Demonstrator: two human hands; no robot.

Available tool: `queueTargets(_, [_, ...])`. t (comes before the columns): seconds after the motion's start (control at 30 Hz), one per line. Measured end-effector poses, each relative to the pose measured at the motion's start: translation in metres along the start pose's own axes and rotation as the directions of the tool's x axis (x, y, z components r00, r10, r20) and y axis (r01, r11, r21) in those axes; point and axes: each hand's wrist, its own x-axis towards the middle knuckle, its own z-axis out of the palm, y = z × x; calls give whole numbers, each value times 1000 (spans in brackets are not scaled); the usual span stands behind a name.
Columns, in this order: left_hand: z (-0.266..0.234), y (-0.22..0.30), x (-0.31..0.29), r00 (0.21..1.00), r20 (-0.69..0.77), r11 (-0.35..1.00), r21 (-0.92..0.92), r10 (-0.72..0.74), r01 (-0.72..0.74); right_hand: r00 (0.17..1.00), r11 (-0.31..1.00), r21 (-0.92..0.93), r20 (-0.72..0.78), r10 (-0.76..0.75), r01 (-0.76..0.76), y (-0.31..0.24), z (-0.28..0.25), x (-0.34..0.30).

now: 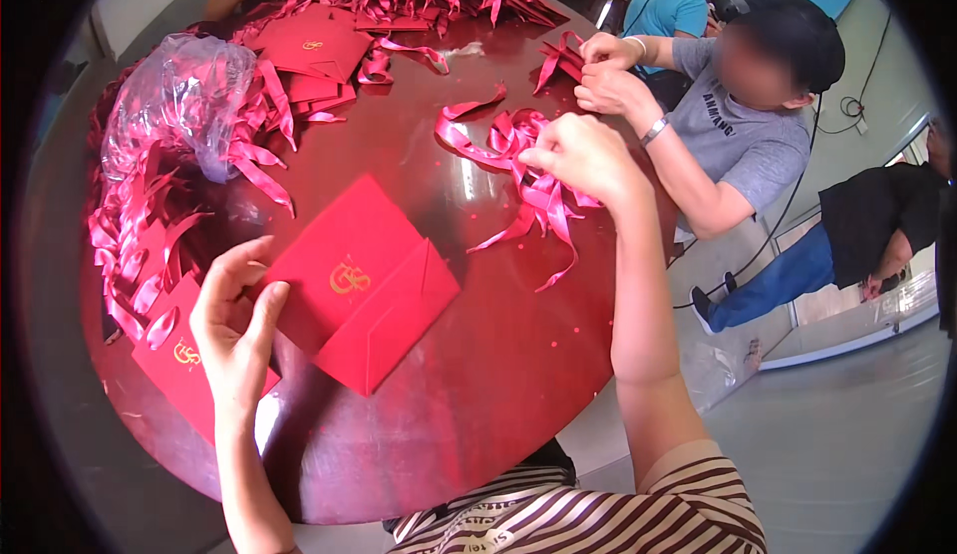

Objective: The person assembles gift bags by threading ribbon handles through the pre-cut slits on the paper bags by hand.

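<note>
My left hand (pixel 237 310) grips the left edge of a flat red paper gift bag (pixel 384 280) between thumb and fingers. The bag is tilted above the table, with a gold emblem on its face and its folded bottom toward the lower right. Over a loose heap of pink satin ribbons (pixel 543 205), my right hand (pixel 588 158) is closed, its fingertips pinching at a ribbon in the heap. Another red gift bag (pixel 184 350) with a gold emblem lies on the table by my left wrist.
The round, glossy dark-red table (pixel 478 345) carries ribboned bags along its left and far sides. Clear plastic wrap (pixel 179 96) covers some at the left. A co-worker (pixel 738 126) in a grey shirt handles a red piece with ribbon at the right edge; others are farther off.
</note>
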Motion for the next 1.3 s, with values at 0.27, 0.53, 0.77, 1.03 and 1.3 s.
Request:
queueTargets(0.27, [20,-26,2,950,199,954,-135,-240,269,998,982,-176,-10,70,-71,3,37,21])
queueTargets(0.53, [25,-26,-2,884,395,904,-232,-249,358,878,777,485,-445,-175,400,-17,34,13])
queueTargets(0.77, [22,-19,-4,780,561,857,-223,-276,464,610,477,379,-475,-635,793,-94,50,-31])
queueTargets(1.03, [31,-32,-7,858,416,822,-342,-301,454,487,467,142,-178,-855,873,-113,59,-69])
queueTargets(1.3, [26,-36,-7,847,413,759,-414,-335,502,507,525,367,154,-848,768,-104,29,-80])
